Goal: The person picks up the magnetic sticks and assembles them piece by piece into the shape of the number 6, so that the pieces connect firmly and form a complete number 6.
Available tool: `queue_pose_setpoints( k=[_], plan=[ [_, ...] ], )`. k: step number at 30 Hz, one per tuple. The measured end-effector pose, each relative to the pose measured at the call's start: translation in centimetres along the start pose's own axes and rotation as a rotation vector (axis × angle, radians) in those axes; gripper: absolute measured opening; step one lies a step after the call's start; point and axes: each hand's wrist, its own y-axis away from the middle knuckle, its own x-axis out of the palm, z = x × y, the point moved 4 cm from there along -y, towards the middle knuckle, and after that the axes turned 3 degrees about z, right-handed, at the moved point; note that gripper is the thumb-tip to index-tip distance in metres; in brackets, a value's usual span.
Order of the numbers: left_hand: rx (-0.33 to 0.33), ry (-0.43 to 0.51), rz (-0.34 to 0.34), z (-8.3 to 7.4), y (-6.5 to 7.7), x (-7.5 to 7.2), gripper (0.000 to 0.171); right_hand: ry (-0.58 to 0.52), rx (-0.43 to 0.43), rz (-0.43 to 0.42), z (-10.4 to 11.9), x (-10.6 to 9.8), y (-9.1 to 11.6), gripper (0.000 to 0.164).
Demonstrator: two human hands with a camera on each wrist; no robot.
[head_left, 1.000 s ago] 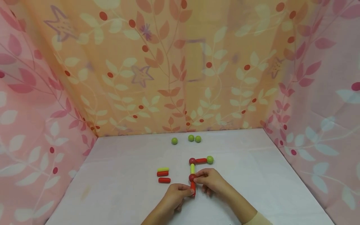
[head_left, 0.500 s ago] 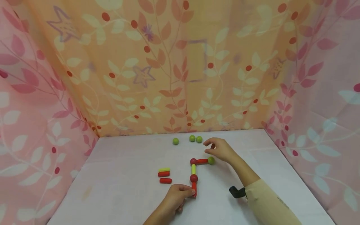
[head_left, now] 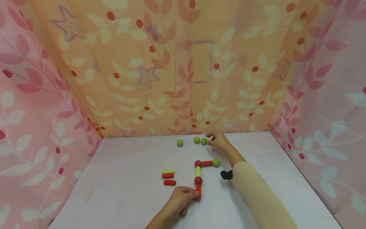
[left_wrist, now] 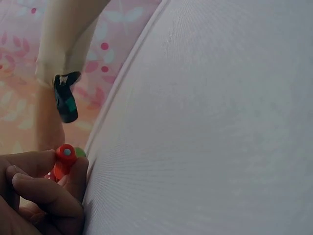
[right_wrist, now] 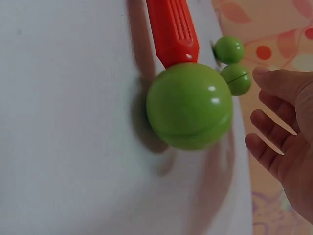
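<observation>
My left hand [head_left: 179,201] pinches a red rod [head_left: 199,192] at the near end of a chain of toy rods and balls. In the left wrist view, the rod's end [left_wrist: 65,152] shows between thumb and finger. From it the chain runs through a red ball [head_left: 198,180], a yellow rod [head_left: 198,171] and a dark red ball [head_left: 198,163], then turns right along a red rod [head_left: 207,163] to a green ball [head_left: 215,162]. At the back, my right hand [head_left: 219,142], fingers spread, is beside the right one of two adjacent green balls [head_left: 204,141]; contact is unclear.
A third loose green ball [head_left: 179,143] sits further left at the back. Left of the chain lie a yellow rod [head_left: 168,171] and two red rods [head_left: 170,182]. A black wrist camera [head_left: 227,174] hangs by the right sleeve [head_left: 251,187]. Patterned cloth [head_left: 148,105] walls the table.
The right hand has let go of the chain's red ball and moved away to the back, up to the loose green balls. The left hand still pinches the red rod.
</observation>
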Motion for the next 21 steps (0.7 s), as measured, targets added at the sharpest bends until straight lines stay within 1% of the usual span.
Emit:
queue_pose_setpoints(
  k=[3,8,11,15,21],
  plan=[
    [-0.008,-0.013,-0.005,0.0,-0.1,0.0,0.027,-0.026,0.035,0.004,-0.6,0.7,-0.6,0.042],
    [-0.010,-0.022,-0.009,0.0,0.0,0.0,0.027,-0.064,0.052,-0.007,-1.0,1.4,-1.2,0.045],
    [-0.010,-0.023,-0.013,-0.1,0.2,0.0,0.026,-0.090,0.057,-0.010,-1.2,1.7,-1.4,0.043],
    [-0.012,-0.021,-0.016,-0.2,0.2,-0.1,0.027,-0.099,0.087,-0.016,-1.4,2.2,-1.6,0.040],
    [0.013,-0.015,-0.003,0.0,0.1,0.1,0.026,-0.107,0.124,-0.034,-1.5,2.5,-1.2,0.037]
  ],
)
